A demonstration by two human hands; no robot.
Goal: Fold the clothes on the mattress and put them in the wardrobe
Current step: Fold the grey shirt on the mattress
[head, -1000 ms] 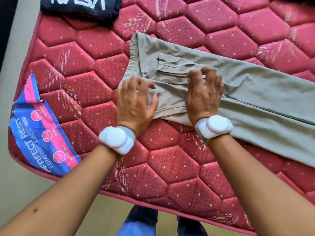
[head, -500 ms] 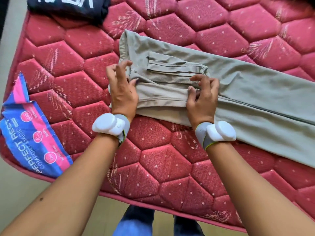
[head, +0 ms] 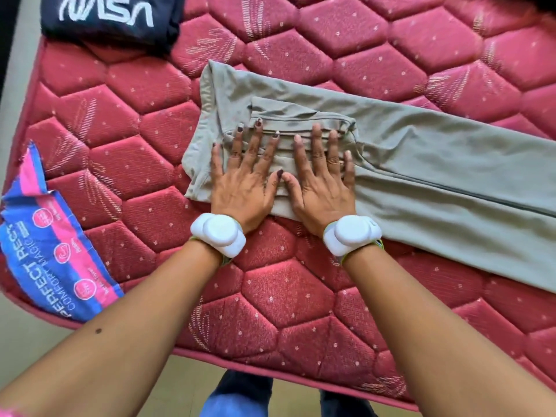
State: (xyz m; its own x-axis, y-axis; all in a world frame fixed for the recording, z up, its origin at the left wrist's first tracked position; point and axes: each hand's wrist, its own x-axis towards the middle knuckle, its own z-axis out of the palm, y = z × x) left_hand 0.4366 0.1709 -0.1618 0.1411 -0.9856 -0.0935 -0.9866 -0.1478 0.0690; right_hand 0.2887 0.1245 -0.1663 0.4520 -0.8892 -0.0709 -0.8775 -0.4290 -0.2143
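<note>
Bright, even daylight with warm, saturated colour — soft shadows only, faint beneath the folds of the grey-green fabric garment (head: 406,164). The red quilted hexagon-pattern mattress (head: 270,296) bows outward near the frame edges — wide-angle distortion. Slight softness throughout; corners darken and blur. No harsh glare.

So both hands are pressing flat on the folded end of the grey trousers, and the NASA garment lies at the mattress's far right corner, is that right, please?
Not quite: the head view shows the NASA garment at the far left corner of the mattress, not the right. The rest holds: the left hand and right hand press flat on the folded end of the grey trousers.
</note>
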